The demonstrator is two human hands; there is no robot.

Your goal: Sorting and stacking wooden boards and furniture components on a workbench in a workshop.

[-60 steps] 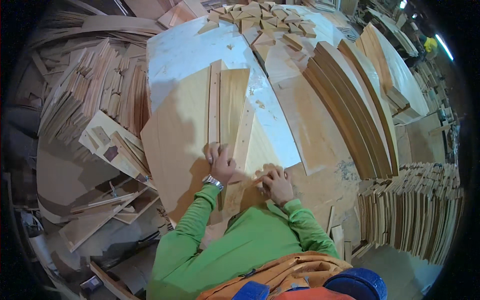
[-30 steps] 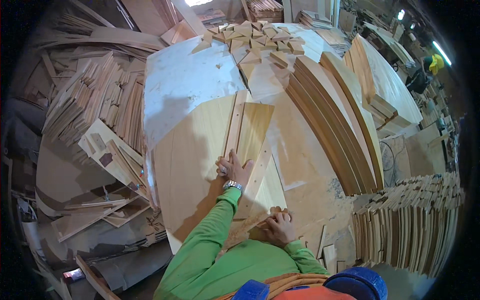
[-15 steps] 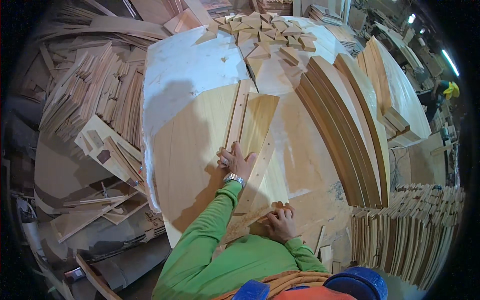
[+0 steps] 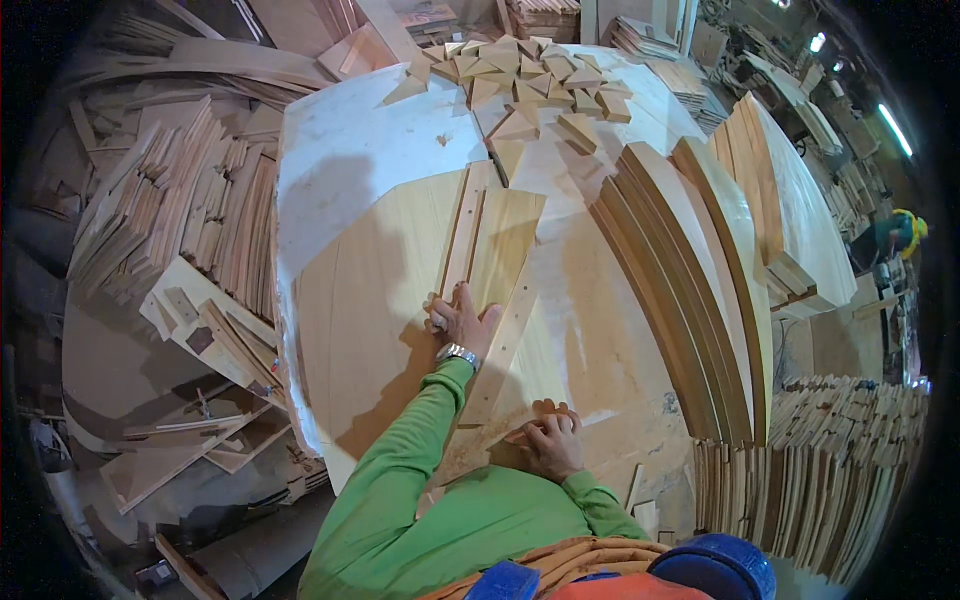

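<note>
My left hand (image 4: pixel 460 325), wearing a ring and a metal watch, lies with spread fingers on the lower end of a narrow wooden strip (image 4: pixel 465 225) with small holes. That strip rests lengthwise on a broad, pale wooden panel (image 4: pixel 350 270). A second holed strip (image 4: pixel 505 345) slants across the panel just right of my left hand. My right hand (image 4: pixel 553 443) is closed, its fingers curled near the panel's bottom end. A bit of brown wood shows by its thumb; what the fingers hold, if anything, is hidden.
Wooden wedges (image 4: pixel 530 75) are heaped at the table's far end. Curved wooden pieces (image 4: pixel 680 300) stand to the right, above a stack of thin slats (image 4: pixel 810 480). Stacked boards (image 4: pixel 150 200) and loose offcuts (image 4: pixel 215 330) lie left. A person in a yellow helmet (image 4: pixel 912 232) is far right.
My view has shifted slightly, so the table sits a little further left and lower. Both hands keep their places on the wood. The person at far right has bent lower.
</note>
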